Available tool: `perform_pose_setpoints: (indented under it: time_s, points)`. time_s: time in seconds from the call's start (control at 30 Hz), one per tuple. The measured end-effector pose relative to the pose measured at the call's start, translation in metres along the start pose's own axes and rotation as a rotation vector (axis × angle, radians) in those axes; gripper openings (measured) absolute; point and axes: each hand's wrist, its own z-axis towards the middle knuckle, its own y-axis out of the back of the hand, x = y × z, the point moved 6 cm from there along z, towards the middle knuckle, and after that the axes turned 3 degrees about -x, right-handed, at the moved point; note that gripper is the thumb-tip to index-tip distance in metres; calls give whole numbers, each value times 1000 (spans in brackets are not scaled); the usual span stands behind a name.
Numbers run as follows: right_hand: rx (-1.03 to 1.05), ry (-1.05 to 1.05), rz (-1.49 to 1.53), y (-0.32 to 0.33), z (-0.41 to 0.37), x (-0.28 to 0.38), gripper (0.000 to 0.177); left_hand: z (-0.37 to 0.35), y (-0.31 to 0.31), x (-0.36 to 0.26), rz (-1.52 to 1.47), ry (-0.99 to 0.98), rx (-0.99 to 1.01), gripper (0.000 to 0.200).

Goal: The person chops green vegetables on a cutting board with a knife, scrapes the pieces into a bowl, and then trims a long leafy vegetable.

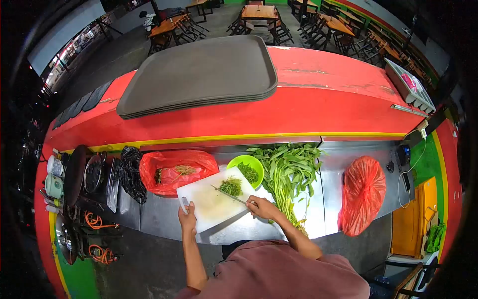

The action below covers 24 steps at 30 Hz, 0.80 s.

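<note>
Leaned in wearing a maroon shirt; gripped the cutting board by its left edge with the left hand, likely steadying it; closed the right hand round the knife, blade tipped onto chopped greens mid-board, near the green bowl.

The left hand lay on the cutting board's near left corner; the right hand held the knife at its near right edge. Just ahead of the right hand the chopped greens sat on the board, the bowl beyond them. Right of that hand lay the leafy bunch (stems toward the person), a full bag farther right. Beyond the left hand lay an open bag.
</note>
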Motion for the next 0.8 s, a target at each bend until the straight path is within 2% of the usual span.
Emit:
perform_pose_setpoints:
  time_s: [0.1,0.17,0.4,0.5,0.73,0.77,0.8]
  points:
    - [10,-24,0,2,-2,4,32,-5,0,-6,-24,38,0,24]
    - [2,-67,14,5,-4,9,32,-5,1,-6,72,76,12,24]
    - [-5,-59,12,6,1,4,31,-5,-1,-5,-12,37,-7,23]
    - [-39,-9,9,5,4,-2,29,-7,0,-8,87,58,-24,24]
    - [-77,-19,-2,12,8,-9,30,1,3,4,66,43,-18,26]
    - [-75,-24,14,13,8,-9,29,-17,-3,-26,170,80,-1,26]
    - [-75,-23,14,13,8,-9,29,-15,-3,-23,169,79,-2,26]
